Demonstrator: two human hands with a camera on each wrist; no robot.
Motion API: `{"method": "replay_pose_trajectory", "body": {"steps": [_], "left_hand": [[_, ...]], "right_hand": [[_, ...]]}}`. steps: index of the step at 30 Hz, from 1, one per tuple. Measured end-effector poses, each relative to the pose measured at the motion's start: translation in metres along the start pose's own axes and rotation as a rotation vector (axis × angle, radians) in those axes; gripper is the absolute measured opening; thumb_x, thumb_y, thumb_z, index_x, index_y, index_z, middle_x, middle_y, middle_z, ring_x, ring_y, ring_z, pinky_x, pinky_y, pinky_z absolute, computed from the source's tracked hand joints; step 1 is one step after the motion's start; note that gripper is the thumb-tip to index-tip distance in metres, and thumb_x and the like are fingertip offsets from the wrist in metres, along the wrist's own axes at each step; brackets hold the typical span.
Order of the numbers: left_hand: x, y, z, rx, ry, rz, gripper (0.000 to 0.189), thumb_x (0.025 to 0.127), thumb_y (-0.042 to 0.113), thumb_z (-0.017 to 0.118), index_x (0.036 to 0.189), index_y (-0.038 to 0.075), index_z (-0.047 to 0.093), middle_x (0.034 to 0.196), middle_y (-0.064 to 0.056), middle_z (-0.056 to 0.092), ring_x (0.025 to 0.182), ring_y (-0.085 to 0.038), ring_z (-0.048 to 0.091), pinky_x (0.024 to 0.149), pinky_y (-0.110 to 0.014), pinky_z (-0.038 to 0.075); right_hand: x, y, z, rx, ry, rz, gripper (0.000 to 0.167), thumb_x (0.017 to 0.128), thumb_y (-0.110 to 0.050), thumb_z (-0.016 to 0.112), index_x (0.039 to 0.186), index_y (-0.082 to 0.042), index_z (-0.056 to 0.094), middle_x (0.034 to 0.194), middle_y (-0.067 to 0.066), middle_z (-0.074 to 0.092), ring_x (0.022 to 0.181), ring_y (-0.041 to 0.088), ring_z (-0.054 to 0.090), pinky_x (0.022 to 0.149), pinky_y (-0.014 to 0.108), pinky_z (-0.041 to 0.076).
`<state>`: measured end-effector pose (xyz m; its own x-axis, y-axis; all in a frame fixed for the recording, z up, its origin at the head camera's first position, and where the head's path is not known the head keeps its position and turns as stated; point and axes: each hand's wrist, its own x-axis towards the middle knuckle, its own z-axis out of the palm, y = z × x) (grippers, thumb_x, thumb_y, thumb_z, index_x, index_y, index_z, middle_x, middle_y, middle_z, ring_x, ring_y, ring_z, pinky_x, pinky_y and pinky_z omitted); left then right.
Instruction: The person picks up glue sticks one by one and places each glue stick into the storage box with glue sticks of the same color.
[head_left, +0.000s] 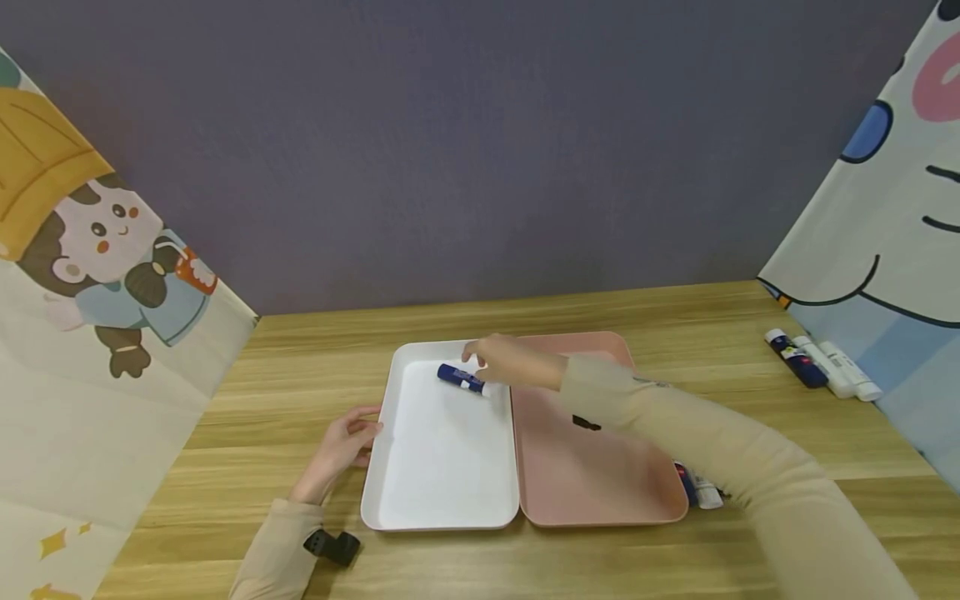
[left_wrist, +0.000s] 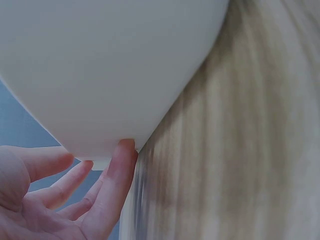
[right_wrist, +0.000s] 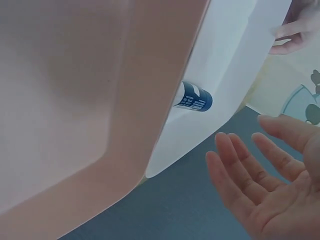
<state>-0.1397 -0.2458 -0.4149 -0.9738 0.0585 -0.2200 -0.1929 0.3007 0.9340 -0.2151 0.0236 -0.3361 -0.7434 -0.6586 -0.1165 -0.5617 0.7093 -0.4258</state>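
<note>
A dark blue tube (head_left: pixel 460 377) with a white end and pale lettering lies on its side in the white tray (head_left: pixel 442 475), towards the far end. My right hand (head_left: pixel 510 360) hovers just beside it over the tray's far right part, with nothing in its fingers. In the right wrist view that hand has its fingers spread and slightly bent, apart from the tube (right_wrist: pixel 197 97). At the white tray's left side, the fingertips of my left hand (head_left: pixel 341 443) touch the outer wall; the left wrist view shows these fingers (left_wrist: pixel 115 175) loosely extended against it.
A pink tray (head_left: pixel 592 492) stands against the white one on its right, under my right forearm. Beyond its right edge lie more tubes (head_left: pixel 687 485), partly covered by the sleeve. At the far right, a blue tube (head_left: pixel 797 358) and two white ones (head_left: pixel 850 371) lie by the wall.
</note>
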Motion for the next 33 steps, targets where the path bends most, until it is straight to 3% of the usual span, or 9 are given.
{"method": "replay_pose_trajectory", "body": {"steps": [10,16,22,26,29,33], "left_hand": [[0.001,0.000,0.000,0.003,0.007,-0.009,0.038,0.089,0.007,0.050,0.125,-0.004,0.041,0.104,-0.023,0.055,0.072,-0.017,0.060,0.056,-0.032,0.052],[0.001,0.000,0.000,0.009,0.009,-0.015,0.038,0.089,0.008,0.050,0.125,-0.003,0.042,0.103,-0.021,0.056,0.072,-0.016,0.061,0.057,-0.031,0.052],[0.001,0.000,0.000,0.006,0.005,-0.013,0.038,0.089,0.007,0.050,0.125,-0.004,0.042,0.102,-0.020,0.056,0.072,-0.016,0.060,0.057,-0.031,0.052],[0.001,0.000,0.001,0.008,0.004,-0.014,0.038,0.090,0.008,0.050,0.125,-0.004,0.041,0.103,-0.021,0.056,0.072,-0.016,0.060,0.058,-0.031,0.053],[0.001,0.000,0.001,0.009,0.010,-0.020,0.038,0.090,0.007,0.050,0.125,-0.003,0.042,0.103,-0.021,0.056,0.072,-0.016,0.060,0.058,-0.032,0.053],[0.001,0.000,0.002,0.003,0.011,-0.019,0.038,0.090,0.007,0.050,0.125,-0.003,0.042,0.103,-0.022,0.055,0.072,-0.017,0.060,0.058,-0.032,0.053]], "right_hand": [[-0.024,0.006,-0.009,0.006,0.046,-0.030,0.029,0.084,-0.006,0.057,0.113,-0.003,0.056,0.099,0.014,0.060,0.081,0.019,0.056,0.066,0.026,0.046],[-0.040,0.019,-0.010,0.088,0.072,0.002,0.031,0.085,-0.005,0.053,0.116,-0.002,0.055,0.104,0.015,0.058,0.087,0.021,0.056,0.069,0.028,0.048],[-0.059,0.033,-0.014,0.114,0.116,-0.047,0.034,0.084,-0.001,0.051,0.119,-0.003,0.052,0.108,0.013,0.057,0.091,0.024,0.055,0.072,0.031,0.047],[-0.070,0.040,-0.016,0.113,0.133,-0.013,0.038,0.084,-0.004,0.055,0.122,-0.006,0.051,0.105,0.013,0.058,0.081,0.021,0.056,0.065,0.028,0.047],[-0.078,0.044,-0.019,0.092,0.157,0.024,0.037,0.084,-0.005,0.057,0.120,-0.002,0.052,0.098,0.014,0.059,0.075,0.019,0.057,0.060,0.026,0.047],[-0.087,0.050,-0.022,0.012,0.211,0.061,0.032,0.083,-0.009,0.059,0.114,-0.002,0.057,0.093,0.010,0.060,0.073,0.016,0.058,0.058,0.026,0.046]]}}
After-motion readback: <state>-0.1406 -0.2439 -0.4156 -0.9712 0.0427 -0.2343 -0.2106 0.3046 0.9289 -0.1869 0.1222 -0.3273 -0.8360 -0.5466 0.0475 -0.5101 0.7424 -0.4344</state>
